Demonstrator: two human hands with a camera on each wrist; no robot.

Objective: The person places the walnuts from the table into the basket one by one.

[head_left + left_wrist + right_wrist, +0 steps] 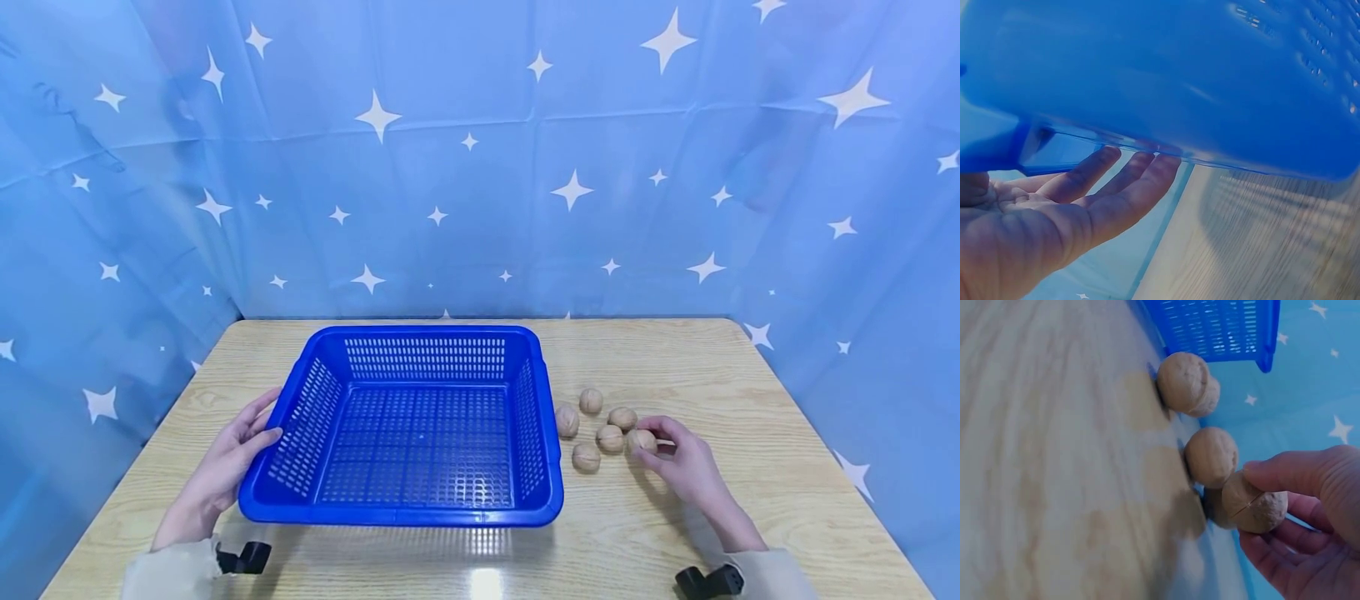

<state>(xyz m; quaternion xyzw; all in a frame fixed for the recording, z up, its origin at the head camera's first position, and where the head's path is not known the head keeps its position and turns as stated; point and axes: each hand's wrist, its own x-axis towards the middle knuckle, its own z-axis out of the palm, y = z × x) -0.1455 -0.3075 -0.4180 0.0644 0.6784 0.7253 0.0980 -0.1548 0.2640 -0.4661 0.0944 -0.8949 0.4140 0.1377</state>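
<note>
An empty blue slotted basket (pixel 408 510) stands in the middle of a wooden table. My left hand (pixel 255 427) rests against its left side with straight fingers; in the left wrist view the fingers (pixel 1125 187) reach up under the basket's rim (pixel 1179 81). Several walnuts (pixel 590 401) lie on the table just right of the basket. My right hand (pixel 663 442) pinches the rightmost walnut (pixel 641 441) between thumb and fingers. Close up, that walnut (pixel 1255 503) is at my fingertips, with other walnuts (pixel 1211 456) beside it and the basket (pixel 1222 325) beyond.
The wooden table (pixel 750 500) is walled on three sides by a blue curtain with white stars (pixel 480 167). Bare tabletop shows in front of the basket and to the right of the walnuts. A black strap mount shows at each wrist.
</note>
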